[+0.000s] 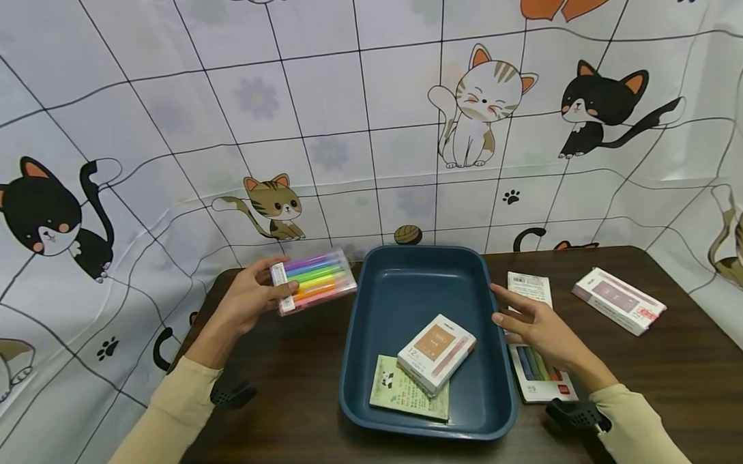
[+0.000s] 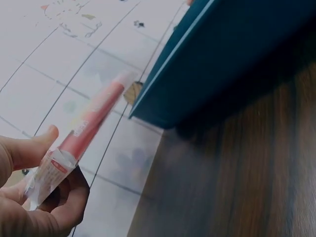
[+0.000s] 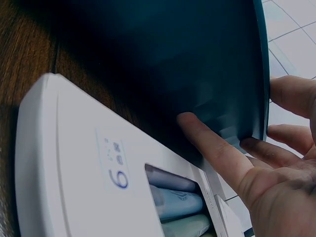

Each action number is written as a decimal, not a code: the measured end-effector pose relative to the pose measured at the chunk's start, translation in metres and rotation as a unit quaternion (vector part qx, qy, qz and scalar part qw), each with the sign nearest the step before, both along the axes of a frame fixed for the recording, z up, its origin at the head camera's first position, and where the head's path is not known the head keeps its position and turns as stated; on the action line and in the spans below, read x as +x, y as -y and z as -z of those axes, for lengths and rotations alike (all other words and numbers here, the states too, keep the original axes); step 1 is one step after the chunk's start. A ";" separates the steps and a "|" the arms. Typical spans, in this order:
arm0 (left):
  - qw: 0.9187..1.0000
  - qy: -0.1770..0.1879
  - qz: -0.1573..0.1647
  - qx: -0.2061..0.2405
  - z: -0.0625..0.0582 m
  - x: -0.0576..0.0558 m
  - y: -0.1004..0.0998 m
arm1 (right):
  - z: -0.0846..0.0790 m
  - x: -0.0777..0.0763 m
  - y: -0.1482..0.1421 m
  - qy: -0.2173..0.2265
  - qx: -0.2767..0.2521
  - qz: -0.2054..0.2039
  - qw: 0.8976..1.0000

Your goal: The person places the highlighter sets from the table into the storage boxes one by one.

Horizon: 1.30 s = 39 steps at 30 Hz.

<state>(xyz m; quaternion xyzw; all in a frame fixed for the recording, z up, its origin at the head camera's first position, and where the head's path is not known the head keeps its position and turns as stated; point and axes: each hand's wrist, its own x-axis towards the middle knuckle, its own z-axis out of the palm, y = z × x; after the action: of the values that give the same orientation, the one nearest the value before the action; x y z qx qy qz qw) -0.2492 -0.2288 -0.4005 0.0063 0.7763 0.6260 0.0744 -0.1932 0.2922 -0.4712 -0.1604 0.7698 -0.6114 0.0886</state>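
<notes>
My left hand (image 1: 247,299) grips a clear pack of coloured markers (image 1: 321,280) by its left end, raised left of the blue tray (image 1: 409,430). In the left wrist view the pack (image 2: 91,126) is edge-on, with the thumb on one side and curled fingers on the other. Fairly straight fingers of my right hand (image 1: 537,328) touch the tray's right rim and outer wall (image 3: 173,59). Inside the tray, a white box with a tan label (image 1: 436,352) lies partly over a pale green panda-print booklet or pad (image 1: 392,393).
Under and beside my right hand lies a white windowed box of coloured pens (image 1: 545,390), with another white packet end (image 1: 529,286) beyond. Farther right sits a white box with a mauve label (image 1: 619,300). A cat-print cloth (image 1: 336,110) hangs behind the dark wooden table (image 1: 280,426).
</notes>
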 end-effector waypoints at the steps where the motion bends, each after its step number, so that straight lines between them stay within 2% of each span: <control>1: 1.000 0.000 0.003 0.004 0.000 -0.001 -0.003 | 0.000 0.000 0.000 -0.001 0.001 0.000 1.000; 10: 0.997 -0.008 0.054 0.047 -0.002 -0.010 -0.025 | -0.001 -0.003 0.000 0.002 0.000 -0.004 1.000; 15: 0.996 -0.006 0.071 0.057 0.000 -0.016 -0.036 | -0.001 -0.003 0.000 0.008 -0.001 -0.002 1.000; 30: 0.994 0.007 0.103 0.031 0.002 -0.033 -0.071 | 0.002 0.002 -0.003 0.014 0.003 0.003 1.000; 39: 0.993 -0.007 0.113 0.010 0.000 -0.045 -0.096 | 0.002 0.000 -0.002 0.010 -0.011 -0.007 1.000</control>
<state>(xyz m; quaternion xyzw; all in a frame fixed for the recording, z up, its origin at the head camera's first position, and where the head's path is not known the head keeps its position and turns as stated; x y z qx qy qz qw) -0.2940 -0.1325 -0.4008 0.0994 0.7645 0.6214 0.1395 -0.1936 0.2938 -0.4730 -0.1607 0.7610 -0.6207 0.0987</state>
